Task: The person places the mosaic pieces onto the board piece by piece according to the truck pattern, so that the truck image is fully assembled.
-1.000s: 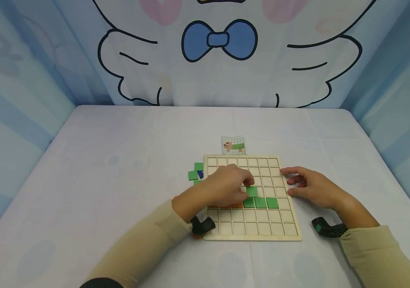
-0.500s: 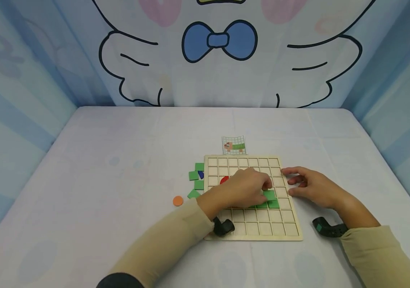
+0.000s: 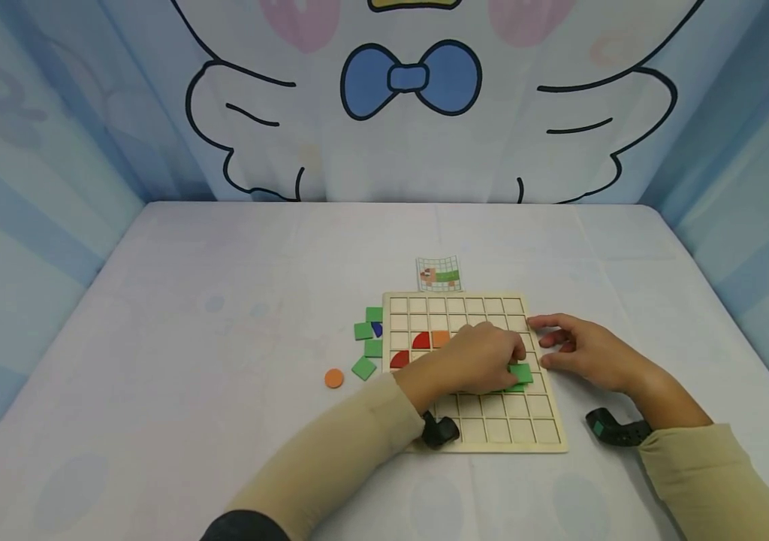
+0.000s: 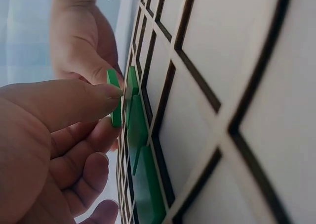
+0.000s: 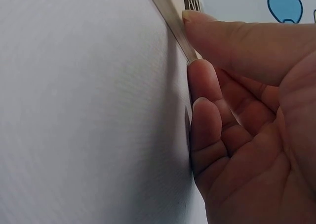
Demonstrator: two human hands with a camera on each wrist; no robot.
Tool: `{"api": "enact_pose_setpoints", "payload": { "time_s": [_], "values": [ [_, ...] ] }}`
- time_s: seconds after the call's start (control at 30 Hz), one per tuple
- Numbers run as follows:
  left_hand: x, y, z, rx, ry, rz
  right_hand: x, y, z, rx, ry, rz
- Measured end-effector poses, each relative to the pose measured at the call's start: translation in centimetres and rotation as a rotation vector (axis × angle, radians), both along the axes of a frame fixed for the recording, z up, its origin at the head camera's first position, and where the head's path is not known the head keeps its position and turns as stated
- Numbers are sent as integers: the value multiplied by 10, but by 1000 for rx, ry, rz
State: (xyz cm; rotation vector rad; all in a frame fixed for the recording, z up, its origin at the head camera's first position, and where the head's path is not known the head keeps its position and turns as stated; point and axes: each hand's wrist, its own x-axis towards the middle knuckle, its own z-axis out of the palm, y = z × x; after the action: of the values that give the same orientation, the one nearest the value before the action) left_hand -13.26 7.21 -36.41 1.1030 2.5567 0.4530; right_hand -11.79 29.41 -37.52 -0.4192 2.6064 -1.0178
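My left hand [image 3: 475, 357] reaches over the wooden grid board [image 3: 486, 443] and pinches a green square tile [image 4: 114, 98] between thumb and fingers. In the left wrist view the held tile stands slightly off the board, beside a row of green tiles [image 4: 148, 184] set in the grid. The hand hides part of that row in the head view. At the board's right side my right hand [image 3: 587, 353] rests with loosely bent fingers, its thumb [image 5: 217, 41] touching the board's edge. Two red quarter-round pieces [image 3: 400, 360] and an orange square [image 3: 440, 339] lie in cells on the left.
Loose green tiles [image 3: 363, 368], a dark blue piece [image 3: 377, 329] and an orange disc [image 3: 333, 378] lie left of the board. Behind it is a small picture card [image 3: 438, 274] with a gridded animal pattern. A patterned cloth covers the table [image 3: 222, 315].
My left hand has moved right along the green row with the pinched tile, uncovering the red pieces, orange square and loose pieces on the left. My right hand has stayed in place.
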Motion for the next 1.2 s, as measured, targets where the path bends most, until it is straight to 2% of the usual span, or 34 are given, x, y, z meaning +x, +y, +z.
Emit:
{"api": "enact_pose_setpoints", "payload": {
  "time_s": [0.33, 1.2],
  "values": [
    [-3, 7, -5, 27, -29, 26, 0, 0, 1, -9, -5, 4],
    [3, 13, -4, 52, -51, 0, 1, 0, 0, -38, -7, 13]
  ]
}}
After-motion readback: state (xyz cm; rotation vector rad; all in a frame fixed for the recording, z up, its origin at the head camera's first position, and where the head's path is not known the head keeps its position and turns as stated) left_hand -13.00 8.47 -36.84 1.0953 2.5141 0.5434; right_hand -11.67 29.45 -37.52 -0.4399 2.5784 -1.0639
